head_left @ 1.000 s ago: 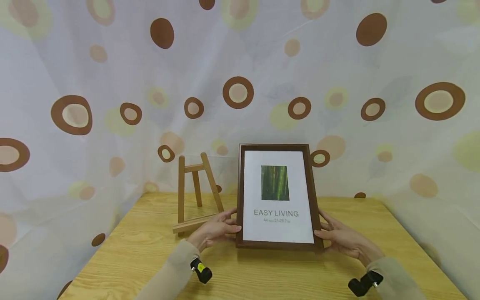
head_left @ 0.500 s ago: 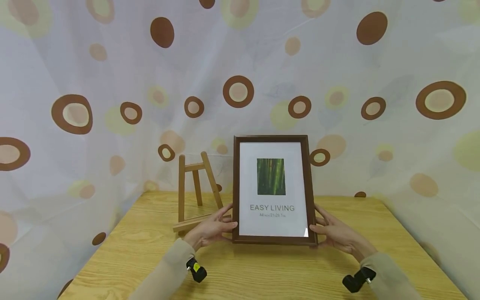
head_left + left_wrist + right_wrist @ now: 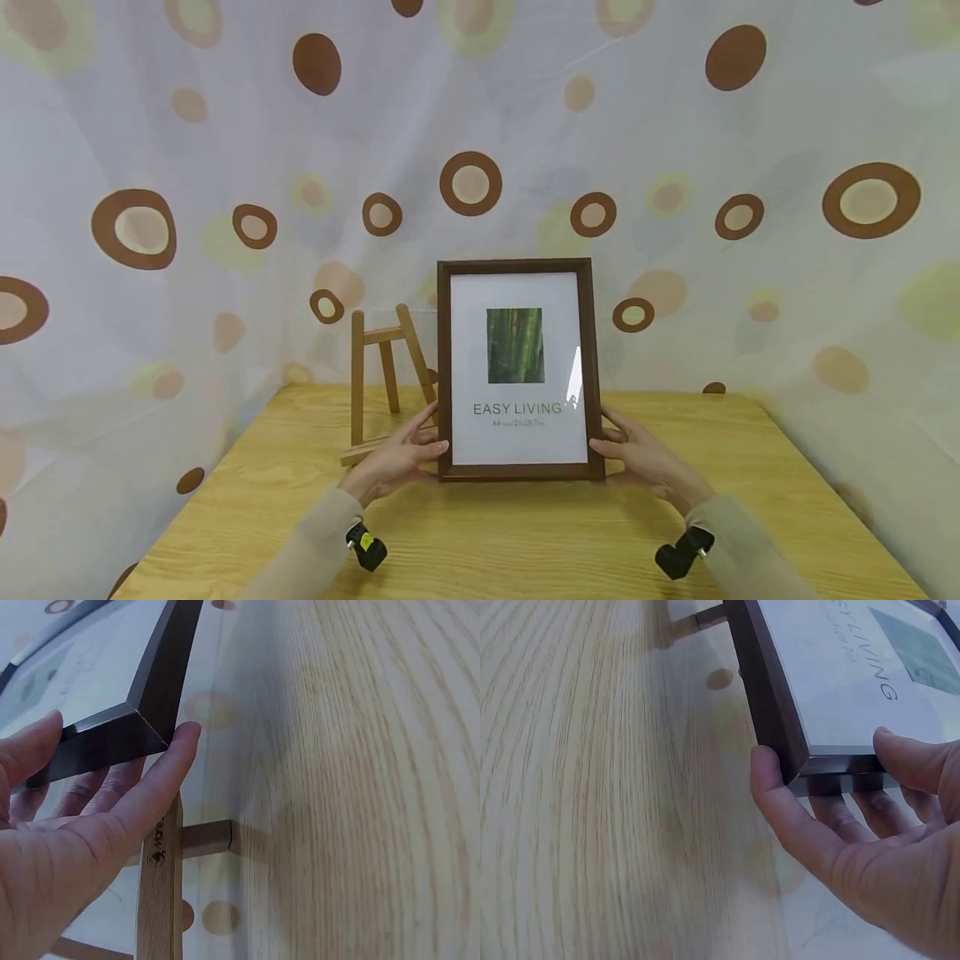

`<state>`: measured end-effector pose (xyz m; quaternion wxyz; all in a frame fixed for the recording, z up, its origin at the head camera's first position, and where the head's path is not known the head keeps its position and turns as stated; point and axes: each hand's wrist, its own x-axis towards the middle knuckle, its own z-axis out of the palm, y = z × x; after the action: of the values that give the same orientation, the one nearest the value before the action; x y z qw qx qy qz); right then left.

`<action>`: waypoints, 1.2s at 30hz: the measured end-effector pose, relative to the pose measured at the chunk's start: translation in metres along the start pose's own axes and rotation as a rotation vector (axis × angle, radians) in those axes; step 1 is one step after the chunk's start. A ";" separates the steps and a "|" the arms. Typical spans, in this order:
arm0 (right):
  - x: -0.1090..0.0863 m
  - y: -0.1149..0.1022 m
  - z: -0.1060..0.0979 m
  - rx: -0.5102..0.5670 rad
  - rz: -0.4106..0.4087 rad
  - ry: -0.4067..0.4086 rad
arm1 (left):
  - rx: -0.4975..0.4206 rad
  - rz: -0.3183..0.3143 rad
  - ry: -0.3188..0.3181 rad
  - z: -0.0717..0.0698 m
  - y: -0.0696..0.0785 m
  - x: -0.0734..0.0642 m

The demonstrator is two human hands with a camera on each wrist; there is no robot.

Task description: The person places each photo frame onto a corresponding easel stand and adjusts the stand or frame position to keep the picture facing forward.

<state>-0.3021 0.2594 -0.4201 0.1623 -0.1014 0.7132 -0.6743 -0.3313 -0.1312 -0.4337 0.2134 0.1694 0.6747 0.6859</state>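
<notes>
Between both hands stands a dark brown picture frame (image 3: pixel 517 350), nearly upright, with a white sheet reading "EASY LIVING" and a small green bamboo picture. The left hand (image 3: pixel 401 457) grips its lower left edge, thumb on the front and fingers behind, as the left wrist view shows on the frame's corner (image 3: pixel 142 720). At the lower right edge, the right hand (image 3: pixel 648 458) holds it the same way; the little finger (image 3: pixel 776 787) lies under the corner. A small wooden easel (image 3: pixel 357 379) stands just behind and left of the frame, its ledge partly covered by the left hand.
A light wood-grain table (image 3: pixel 750 483) lies under everything. Behind it and at the sides hangs a white sheet (image 3: pixel 525 125) with brown and yellow circles. Each wrist wears a small black camera mount (image 3: pixel 367 546).
Both hands have moved the picture frame left and slightly up, toward the easel, and it has become more upright. The easel now stands partly behind it.
</notes>
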 end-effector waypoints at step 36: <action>0.054 -0.013 0.061 -0.024 -0.058 0.078 | 0.080 0.053 0.230 -0.051 0.006 -0.048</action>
<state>-0.3303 0.1821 -0.4150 0.1135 -0.0976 0.7237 -0.6737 -0.3175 -0.1997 -0.4266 0.1093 0.1156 0.7170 0.6786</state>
